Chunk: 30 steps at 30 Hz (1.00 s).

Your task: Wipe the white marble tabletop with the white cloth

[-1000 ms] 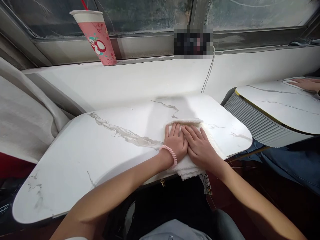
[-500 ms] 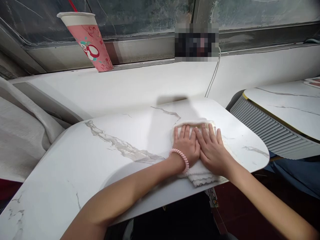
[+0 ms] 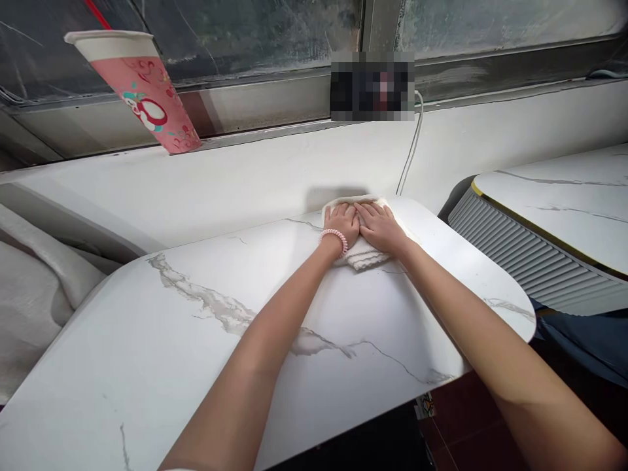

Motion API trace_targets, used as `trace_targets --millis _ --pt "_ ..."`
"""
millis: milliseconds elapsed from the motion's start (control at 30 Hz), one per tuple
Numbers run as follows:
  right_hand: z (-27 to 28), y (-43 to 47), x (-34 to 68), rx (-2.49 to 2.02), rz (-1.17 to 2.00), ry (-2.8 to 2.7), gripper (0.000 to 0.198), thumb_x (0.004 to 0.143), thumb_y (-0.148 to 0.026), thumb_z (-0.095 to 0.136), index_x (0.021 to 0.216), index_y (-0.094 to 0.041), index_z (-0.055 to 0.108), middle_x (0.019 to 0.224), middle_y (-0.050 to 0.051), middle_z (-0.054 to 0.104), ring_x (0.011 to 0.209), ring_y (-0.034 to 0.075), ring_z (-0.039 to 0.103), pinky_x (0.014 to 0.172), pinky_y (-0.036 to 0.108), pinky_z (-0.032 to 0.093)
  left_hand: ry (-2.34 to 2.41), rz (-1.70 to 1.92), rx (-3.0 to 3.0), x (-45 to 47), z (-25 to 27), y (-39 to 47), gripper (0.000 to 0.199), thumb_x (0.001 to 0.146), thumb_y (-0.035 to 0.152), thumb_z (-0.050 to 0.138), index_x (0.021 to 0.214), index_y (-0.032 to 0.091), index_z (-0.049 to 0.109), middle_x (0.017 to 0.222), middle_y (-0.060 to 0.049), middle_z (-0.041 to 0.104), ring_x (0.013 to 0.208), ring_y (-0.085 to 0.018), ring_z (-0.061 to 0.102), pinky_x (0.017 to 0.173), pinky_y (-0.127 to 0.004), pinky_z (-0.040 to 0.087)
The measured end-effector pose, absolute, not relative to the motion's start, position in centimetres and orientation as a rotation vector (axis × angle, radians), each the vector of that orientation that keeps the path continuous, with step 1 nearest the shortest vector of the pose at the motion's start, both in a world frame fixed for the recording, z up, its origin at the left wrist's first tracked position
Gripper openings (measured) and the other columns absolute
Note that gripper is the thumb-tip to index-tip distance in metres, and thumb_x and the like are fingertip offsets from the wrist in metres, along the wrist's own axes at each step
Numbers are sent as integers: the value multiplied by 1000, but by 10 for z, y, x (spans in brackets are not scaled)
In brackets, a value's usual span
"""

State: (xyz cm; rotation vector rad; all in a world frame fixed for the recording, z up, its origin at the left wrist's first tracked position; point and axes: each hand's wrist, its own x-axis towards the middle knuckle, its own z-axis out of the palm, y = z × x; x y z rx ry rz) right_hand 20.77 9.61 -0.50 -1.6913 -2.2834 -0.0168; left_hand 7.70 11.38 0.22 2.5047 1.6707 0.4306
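Note:
A folded white cloth [image 3: 367, 260] lies on the white marble-patterned tabletop [image 3: 196, 379], close to its far edge by the wall. My left hand [image 3: 343, 221] rests flat on the cloth with its fingers stretched forward; a pink coiled band [image 3: 334, 237] circles that wrist. Pressed flat beside it is my right hand [image 3: 379, 226], fingers also extended, the two hands touching or nearly so. Neither hand grips the cloth, and much of it is hidden beneath them.
A tilted-looking pink paper cup [image 3: 147, 104] with a red straw stands on the window ledge. Right of it are a blurred-out object [image 3: 373, 86] and a white cable [image 3: 409, 154]. Another marble-patterned table [image 3: 554, 203] stands at right, grey fabric [image 3: 29, 294] at left.
Both hands have pushed the cloth forward across the tabletop, from near the front edge to the far edge by the wall. The view has shifted slightly.

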Motion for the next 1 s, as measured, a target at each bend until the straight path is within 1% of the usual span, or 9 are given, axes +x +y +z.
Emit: trace_targets --millis 200,333,467,600,667,833,933,1000 --pt "-2 125 215 -1694 101 -2240 62 90 -31 32 148 -10 35 153 11 38 142 29 30 118 53 19 1741 461 2491 86 0 141 50 97 28 21 138 22 48 149 -4 46 139 -18 35 121 -44 14" --pt "-4 133 224 -1659 144 -2201 59 89 -30 33 144 -10 41 150 10 42 140 28 33 118 52 18 1780 449 2479 96 0 146 51 96 28 21 139 20 47 150 -5 45 140 -19 34 121 -46 13" --pt "-7 127 228 -1659 121 -2200 56 92 -29 29 142 -11 43 150 11 43 140 29 32 118 53 20 1781 402 2488 102 2 139 54 97 30 19 142 17 44 153 -8 41 143 -20 31 121 -48 11" --pt "-9 108 235 -1641 45 -2228 55 91 -26 31 142 -11 43 150 13 42 140 32 32 115 57 21 1735 354 2504 108 2 118 56 98 31 18 146 14 39 156 -8 34 146 -21 25 122 -48 8" --pt "-9 95 241 -1646 40 -2257 56 90 -25 32 143 -10 42 151 14 40 141 32 31 116 57 21 1761 363 2478 114 1 102 56 98 31 17 147 13 38 157 -9 33 147 -22 24 122 -49 7" --pt "-6 50 259 -1657 17 -2332 62 84 -22 37 145 -6 40 152 14 39 142 32 30 117 54 21 1777 320 2472 131 3 55 58 98 32 16 149 10 35 157 -13 32 147 -26 22 121 -53 7" --pt "-6 18 273 -1639 -29 -2353 65 81 -20 39 145 -6 39 152 13 38 142 32 30 117 54 22 1746 297 2496 143 4 26 60 98 33 16 150 8 33 157 -15 31 147 -29 22 120 -56 7" --pt "-8 -4 285 -1655 -44 -2362 65 82 -19 38 145 -8 38 153 13 37 143 30 29 117 54 22 1730 298 2516 153 4 5 60 98 34 17 150 7 32 157 -16 31 147 -30 22 120 -57 7"
